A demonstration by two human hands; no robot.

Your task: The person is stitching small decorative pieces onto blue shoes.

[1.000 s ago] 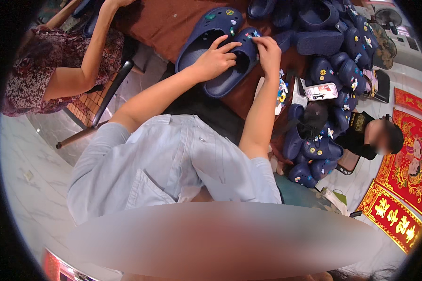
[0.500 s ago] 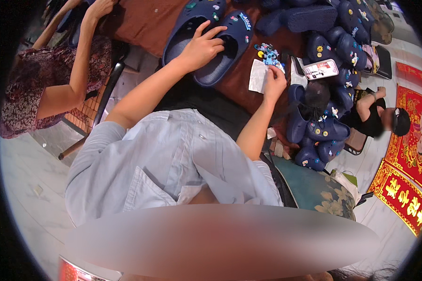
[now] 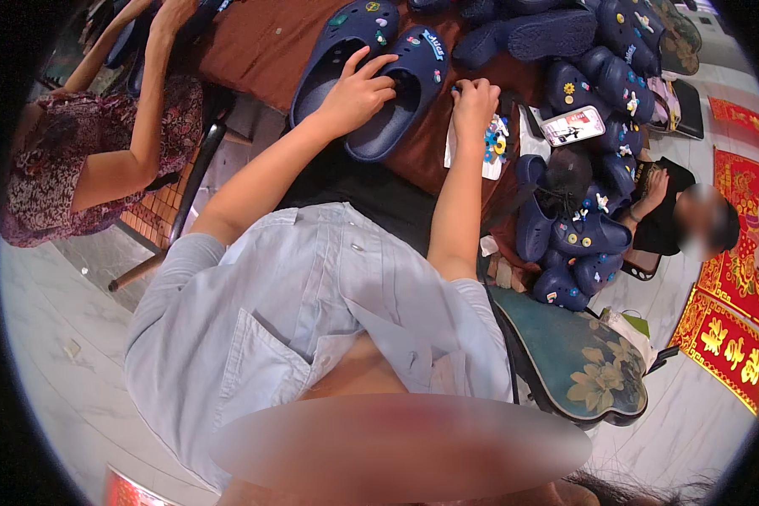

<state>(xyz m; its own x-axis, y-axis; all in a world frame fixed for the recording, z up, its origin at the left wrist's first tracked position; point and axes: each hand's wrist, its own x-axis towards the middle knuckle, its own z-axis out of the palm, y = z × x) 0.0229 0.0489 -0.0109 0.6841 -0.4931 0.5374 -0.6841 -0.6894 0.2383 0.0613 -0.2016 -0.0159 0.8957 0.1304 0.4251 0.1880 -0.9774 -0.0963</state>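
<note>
Far left: a second person in a patterned maroon top sits at the counter, one arm raised toward its far edge; that hand is at the rim of the view and what it does cannot be told. A dark chair frame stands between that person and the wearer.

Counter surface is brown. On it, in front of the wearer, lies a pair of navy clogs side by side, soles down, openings up. Long axes run from lower left to upper right, toes away from the wearer, heels nearest. Small coloured charms sit on the toe caps.

Left hand: fingers curled, resting over the seam between the two clogs, fingertips on the right clog's inner rim. It pins the clog rather than enclosing it.

Right hand: fingers bunched narrow, tips down at the top edge of a white card of charms lying on the counter just right of the clogs. Whether a charm is pinched cannot be told.

Right of the card: a phone lying face up, then a heap of more navy clogs spilling over the counter edge. Far right: another person in black partly behind the heap. A red patterned mat lies on the floor.
</note>
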